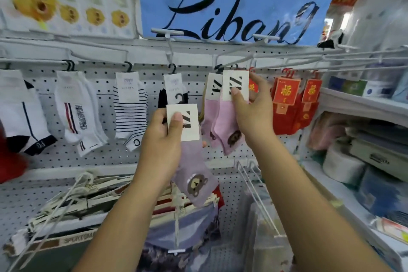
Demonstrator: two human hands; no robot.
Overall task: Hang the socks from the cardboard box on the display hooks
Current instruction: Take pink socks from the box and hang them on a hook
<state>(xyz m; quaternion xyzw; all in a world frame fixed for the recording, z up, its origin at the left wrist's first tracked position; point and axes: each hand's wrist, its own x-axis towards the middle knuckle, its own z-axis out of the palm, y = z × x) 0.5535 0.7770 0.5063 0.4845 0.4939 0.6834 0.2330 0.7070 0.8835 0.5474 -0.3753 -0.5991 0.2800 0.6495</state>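
Near, low in view: two bare forearms, two hands. Left hand (163, 130) at about 9 o'clock of frame centre grips one lilac bear sock (194, 174) by its white card, thumb across the card face, and the sock dangles toward 6 o'clock below the hand. Right hand (251, 112) at 3 o'clock of the left one, close beside, pinches the card of one pink sock (227, 130), thumb on front, fingers behind; the card top sits up at 12 o'clock by the rail, can't tell if it is hooked on. A second pink sock (208, 121) hangs just behind, at its 9 o'clock, touching. Farther back on the pegboard (110, 157), display hooks (170, 51) carry four more packs at 9 o'clock: three white socks (77, 112) and one dark sock (162, 97). Two red socks (286, 104) hang at 3 o'clock. Blue banner (231, 2) at 12 o'clock, farthest.
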